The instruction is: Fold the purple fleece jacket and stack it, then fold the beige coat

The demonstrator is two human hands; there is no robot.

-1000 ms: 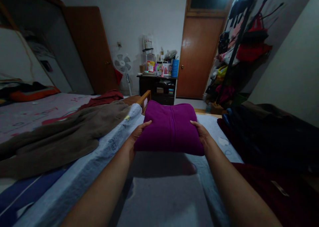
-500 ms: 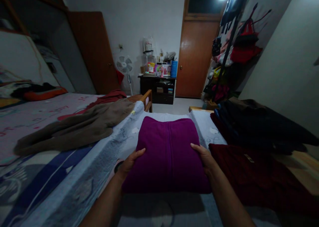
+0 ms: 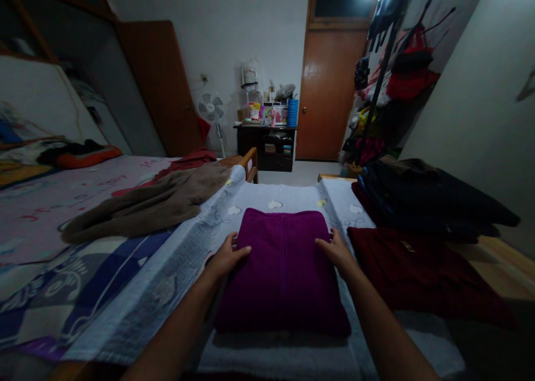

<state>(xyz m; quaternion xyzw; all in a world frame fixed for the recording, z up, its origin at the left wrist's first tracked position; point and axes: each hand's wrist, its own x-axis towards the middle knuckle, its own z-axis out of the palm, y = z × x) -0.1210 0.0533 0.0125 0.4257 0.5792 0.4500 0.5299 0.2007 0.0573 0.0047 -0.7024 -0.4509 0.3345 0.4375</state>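
A folded purple zip-up jacket (image 3: 288,275) lies flat on the bed sheet in front of me, its zip line running down the middle. At its left edge is my left hand (image 3: 229,255), thumb over the fabric and fingers spread apart beside it. My right hand (image 3: 336,251) is at the opposite edge, also with thumb and fingers apart. Neither hand is closed round the jacket; whether the thumbs still touch it I cannot tell. A folded dark red garment (image 3: 418,275) lies to the right of my right hand.
Dark folded clothes (image 3: 426,203) are stacked at the right. On the left, a brown garment (image 3: 154,203) is spread over the neighbouring bed. A pale blue sheet (image 3: 284,191) with cloud shapes covers the surface here. Farther back stand a fan (image 3: 211,109) and a dark cabinet (image 3: 267,150).
The jacket, held up between both hands before, has come down onto the sheet. My fingers have loosened and spread at its sides.
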